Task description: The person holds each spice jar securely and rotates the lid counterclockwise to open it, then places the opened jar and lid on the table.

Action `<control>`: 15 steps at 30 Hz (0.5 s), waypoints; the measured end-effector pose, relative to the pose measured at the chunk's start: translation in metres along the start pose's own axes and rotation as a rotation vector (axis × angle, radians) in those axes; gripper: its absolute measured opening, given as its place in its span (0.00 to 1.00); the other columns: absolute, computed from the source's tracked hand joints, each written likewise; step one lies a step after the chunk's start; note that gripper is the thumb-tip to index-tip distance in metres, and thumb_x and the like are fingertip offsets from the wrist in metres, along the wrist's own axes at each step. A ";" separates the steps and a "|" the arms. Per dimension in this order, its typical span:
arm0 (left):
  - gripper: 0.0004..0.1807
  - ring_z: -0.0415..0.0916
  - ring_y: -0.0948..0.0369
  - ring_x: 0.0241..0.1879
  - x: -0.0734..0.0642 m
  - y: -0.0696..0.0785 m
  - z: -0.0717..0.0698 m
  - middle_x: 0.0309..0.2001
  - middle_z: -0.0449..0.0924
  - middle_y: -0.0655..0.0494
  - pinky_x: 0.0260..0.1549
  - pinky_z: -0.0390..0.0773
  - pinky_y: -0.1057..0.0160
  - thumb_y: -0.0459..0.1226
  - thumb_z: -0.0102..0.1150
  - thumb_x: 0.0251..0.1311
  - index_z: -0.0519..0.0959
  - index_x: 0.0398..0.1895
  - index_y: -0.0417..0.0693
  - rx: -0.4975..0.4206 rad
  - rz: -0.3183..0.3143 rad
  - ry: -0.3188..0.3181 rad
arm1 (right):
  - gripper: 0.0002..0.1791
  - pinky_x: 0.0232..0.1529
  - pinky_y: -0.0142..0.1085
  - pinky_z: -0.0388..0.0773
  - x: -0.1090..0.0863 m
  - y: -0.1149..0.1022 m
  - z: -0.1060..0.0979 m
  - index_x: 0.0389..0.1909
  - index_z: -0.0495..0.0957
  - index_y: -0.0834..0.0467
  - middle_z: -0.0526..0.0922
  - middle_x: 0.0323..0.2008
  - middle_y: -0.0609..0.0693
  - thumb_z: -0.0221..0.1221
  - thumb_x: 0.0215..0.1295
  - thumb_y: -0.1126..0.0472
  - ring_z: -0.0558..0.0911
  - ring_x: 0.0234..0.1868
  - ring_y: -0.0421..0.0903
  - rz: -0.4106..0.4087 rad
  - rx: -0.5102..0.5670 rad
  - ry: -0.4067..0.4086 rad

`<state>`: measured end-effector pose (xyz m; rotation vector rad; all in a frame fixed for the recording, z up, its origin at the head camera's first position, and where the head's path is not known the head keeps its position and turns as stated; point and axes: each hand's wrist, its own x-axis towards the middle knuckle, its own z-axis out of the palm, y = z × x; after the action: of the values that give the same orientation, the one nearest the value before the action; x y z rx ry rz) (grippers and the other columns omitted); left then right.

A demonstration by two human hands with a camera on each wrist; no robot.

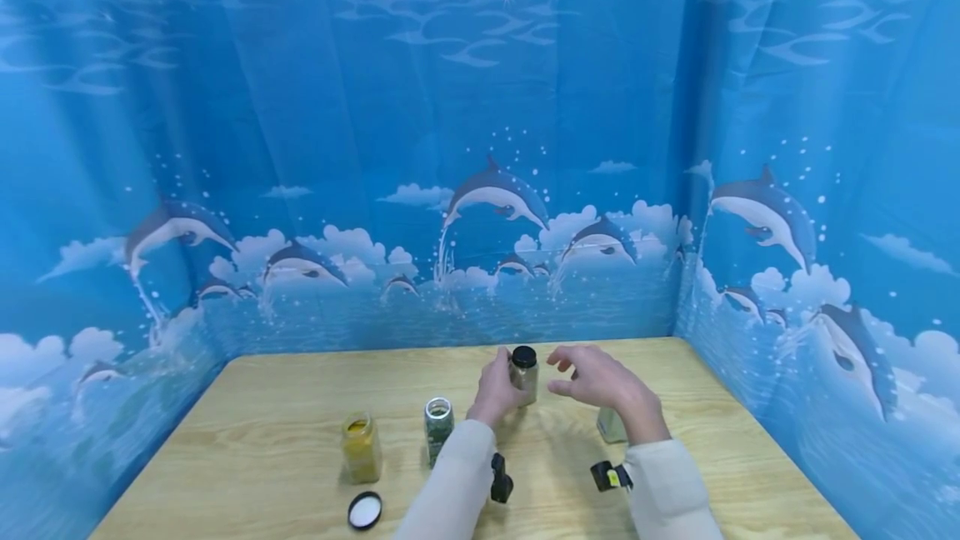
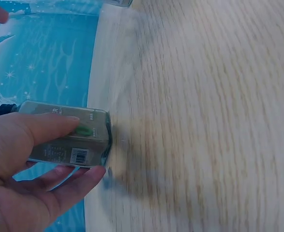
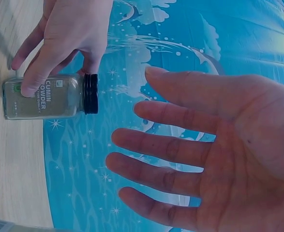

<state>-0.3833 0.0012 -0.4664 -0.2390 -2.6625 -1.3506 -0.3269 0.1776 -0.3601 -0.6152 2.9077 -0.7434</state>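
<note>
My left hand grips a glass spice jar with a black lid near the back of the table. In the right wrist view the label on this jar reads cumin powder, and its black lid is on. The left wrist view shows the thumb of my left hand along one face of the jar, fingers on the other side. My right hand hovers to the right of the lid, apart from it. Its fingers are spread and hold nothing in the right wrist view.
An uncapped jar of yellow powder and an uncapped jar with dark green contents stand at the left. A loose black-rimmed lid lies before them. Another jar is partly hidden by my right wrist. A dolphin-print curtain surrounds the table.
</note>
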 end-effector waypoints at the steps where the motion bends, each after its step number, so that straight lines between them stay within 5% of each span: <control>1: 0.32 0.81 0.44 0.53 -0.001 0.001 0.000 0.52 0.82 0.40 0.55 0.83 0.43 0.27 0.79 0.43 0.71 0.50 0.45 -0.004 -0.007 -0.009 | 0.21 0.52 0.51 0.85 0.000 0.000 0.000 0.58 0.81 0.60 0.86 0.52 0.57 0.68 0.67 0.57 0.84 0.53 0.55 0.000 0.000 0.002; 15: 0.32 0.82 0.45 0.52 -0.025 0.001 -0.009 0.52 0.84 0.42 0.54 0.84 0.43 0.28 0.79 0.44 0.73 0.53 0.46 0.018 0.068 -0.137 | 0.20 0.50 0.51 0.86 -0.003 0.003 0.003 0.57 0.81 0.59 0.86 0.51 0.57 0.68 0.67 0.57 0.85 0.53 0.58 0.006 0.023 0.002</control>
<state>-0.3584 -0.0077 -0.4653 -0.4314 -2.7477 -1.3346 -0.3250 0.1793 -0.3645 -0.6037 2.8972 -0.7767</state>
